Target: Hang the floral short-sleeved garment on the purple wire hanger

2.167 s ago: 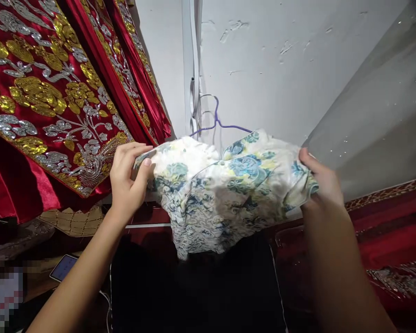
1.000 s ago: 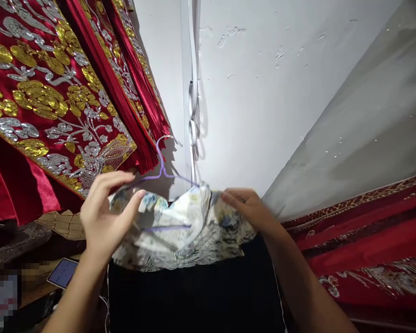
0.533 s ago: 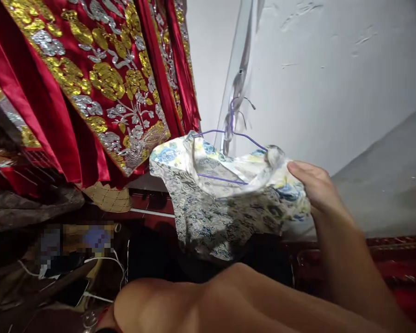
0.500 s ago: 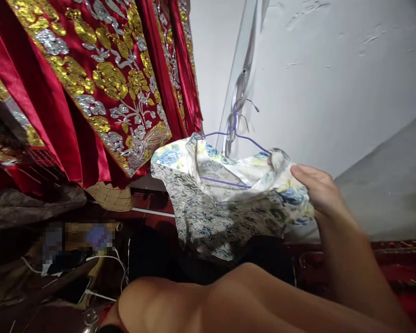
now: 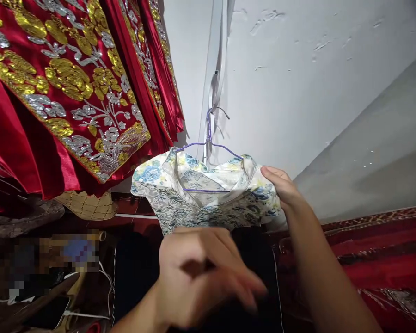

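A short-sleeved floral blouse point(image 5: 225, 217), white with blue and yellow flowers, is on a purple wire hanger point(image 5: 197, 144). The hanger's hook reaches a whitish strap or pole along the wall. My right hand point(image 5: 280, 186) grips the blouse's right-hand sleeve, thumb on top and the other fingers beneath. Close to the camera, my left hand point(image 5: 197, 273) covers the lower part of the blouse. Its fingers point right, loosely bent and apart, somewhat blurred, with nothing visible in them.
Red garments with gold and silver embroidery point(image 5: 69, 78) hang at left. Below them lies a tan quilted item point(image 5: 90, 204). White cables point(image 5: 106, 277) run among clutter at lower left. Dark-clad legs point(image 5: 135, 268) are beneath me; red patterned fabric point(image 5: 384, 249) lies at lower right.
My left arm, stretched across the bottom before, has drawn back, bringing the left hand into view before the blouse. The view has shifted right. My right hand still grips the sleeve.
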`<state>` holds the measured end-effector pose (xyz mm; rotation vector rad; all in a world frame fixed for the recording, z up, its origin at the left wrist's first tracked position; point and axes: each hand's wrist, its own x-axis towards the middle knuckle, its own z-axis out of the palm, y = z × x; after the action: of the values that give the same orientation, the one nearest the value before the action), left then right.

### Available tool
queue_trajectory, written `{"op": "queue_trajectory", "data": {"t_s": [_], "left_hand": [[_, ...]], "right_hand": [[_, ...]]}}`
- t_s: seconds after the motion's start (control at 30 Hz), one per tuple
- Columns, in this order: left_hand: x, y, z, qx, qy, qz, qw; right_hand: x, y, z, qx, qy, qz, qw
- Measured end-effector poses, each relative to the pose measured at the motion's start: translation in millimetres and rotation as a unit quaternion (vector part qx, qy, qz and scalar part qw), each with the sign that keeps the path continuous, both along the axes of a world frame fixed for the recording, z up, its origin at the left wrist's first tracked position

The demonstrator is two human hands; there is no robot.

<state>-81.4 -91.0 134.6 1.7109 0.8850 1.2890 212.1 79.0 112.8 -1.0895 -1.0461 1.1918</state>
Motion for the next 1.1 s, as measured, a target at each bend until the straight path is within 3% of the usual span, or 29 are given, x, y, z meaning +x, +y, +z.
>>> {"op": "queue_trajectory", "data": {"t_s": [0.07, 0.13, 0.23, 0.33, 0.4, 0.47, 0.5, 0.57, 0.6, 0.63, 0.67, 0.7, 0.73, 0.83, 0.93, 1.03, 1.1], "left_hand": [[2.4, 24.2, -30.6, -0.06, -0.051, 0.069, 0.994], [1.2, 50.5, -67.8, -0.13, -0.026, 0.145, 0.981], [0.8, 88.0, -112.0, -0.172, 0.046, 0.171, 0.969], [7.8, 115.9, -129.6, -0.161, 0.09, 0.213, 0.96], [13.0, 124.7, -133.3, -0.152, 0.086, 0.228, 0.958], [15.3, 124.0, -136.8, -0.151, 0.067, 0.212, 0.963], [14.9, 120.7, -139.0, -0.154, 0.057, 0.193, 0.967], [11.1, 111.1, -143.3, -0.16, 0.039, 0.145, 0.976], [8.0, 106.4, -144.6, -0.163, 0.033, 0.12, 0.979], [4.6, 102.3, -144.8, -0.165, 0.03, 0.098, 0.981], [1.2, 99.1, -143.9, -0.167, 0.028, 0.08, 0.982], [-1.9, 96.8, -141.8, -0.168, 0.027, 0.066, 0.983], [-4.4, 95.0, -138.8, -0.168, 0.027, 0.055, 0.984], [-7.8, 90.1, -128.2, -0.167, 0.014, 0.037, 0.985], [-7.9, 83.8, -124.3, -0.18, -0.033, 0.055, 0.982], [-7.8, 79.6, -131.9, -0.191, -0.077, 0.085, 0.975], [-6.5, 79.2, -141.1, -0.187, -0.115, 0.061, 0.974]], "right_hand": [[-1.5, -2.0, 0.2, 0.005, 0.004, -0.023, 1.0], [-4.8, -5.0, 1.1, 0.007, 0.01, -0.035, 0.999], [-10.6, -8.8, 4.5, 0.002, 0.022, -0.027, 0.999], [-11.2, -9.5, 7.6, -0.003, 0.009, -0.006, 1.0], [-9.3, -11.1, 4.1, 0.007, -0.025, -0.038, 0.999], [-11.8, -18.7, -9.8, 0.043, -0.083, -0.178, 0.98], [-17.2, -26.1, -21.5, 0.07, -0.113, -0.282, 0.95], [-39.8, -47.3, -53.6, 0.119, -0.15, -0.469, 0.862], [-56.9, -59.8, -72.3, 0.113, -0.142, -0.502, 0.845], [-77.1, -71.9, -91.1, 0.089, -0.126, -0.472, 0.868], [-98.8, -82.7, -108.6, 0.054, -0.115, -0.378, 0.917], [-120.2, -91.1, -123.8, 0.019, -0.107, -0.238, 0.965], [-139.7, -96.5, -135.7, 0.005, -0.101, -0.16, 0.982], [-175.7, -97.6, -151.4, 0.006, -0.101, -0.04, 0.994], [-178.5, -90.1, -148.2, 0.021, -0.108, 0.052, 0.993], [-170.3, -88.7, -142.6, 0.018, -0.102, 0.087, 0.991], [-166.5, -91.3, -140.0, 0.008, -0.097, 0.086, 0.992]]}}
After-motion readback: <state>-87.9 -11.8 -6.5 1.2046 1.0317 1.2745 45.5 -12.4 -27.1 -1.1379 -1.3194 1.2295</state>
